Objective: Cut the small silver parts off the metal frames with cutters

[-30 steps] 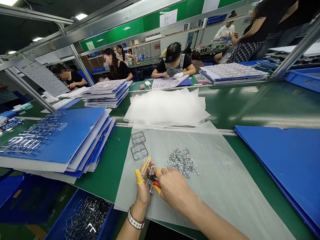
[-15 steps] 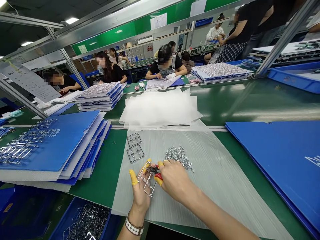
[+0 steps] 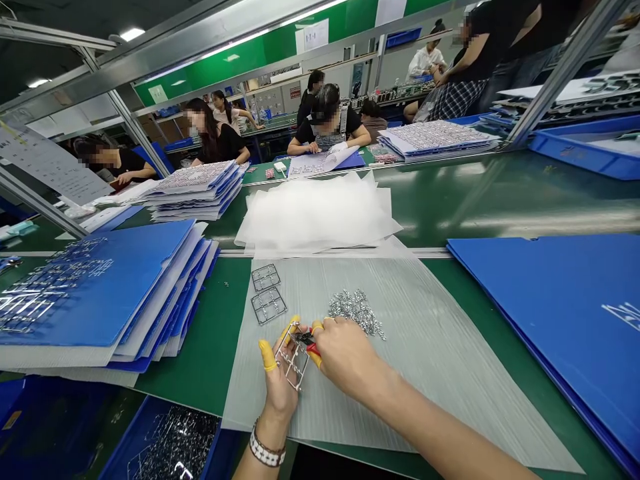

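My left hand [image 3: 281,383], with yellow finger cots, holds a silvery sprue frame [image 3: 294,365] tilted above a foam sheet [image 3: 420,400]. Red-handled nippers [image 3: 311,343] are gripped in my right hand [image 3: 345,350], also in yellow finger cots. Their dark jaws reach the upper part of the frame; whether they bite on it I cannot tell. Beyond my right hand lies a heap of small chrome pieces [image 3: 357,310]. Two more sprue frames [image 3: 269,304] rest flat on the sheet, past my left hand.
At left stands a stack of blue boards [image 3: 145,267] bearing chrome frames; more blue boards [image 3: 550,293] lie at right. White foam sheets [image 3: 320,210] are piled ahead. A blue bin [image 3: 135,460] of frames sits below the table edge. Several people work opposite.
The nippers and my right hand have shifted slightly against the frame, which has turned a little in my left hand. The whole view has tilted slightly.
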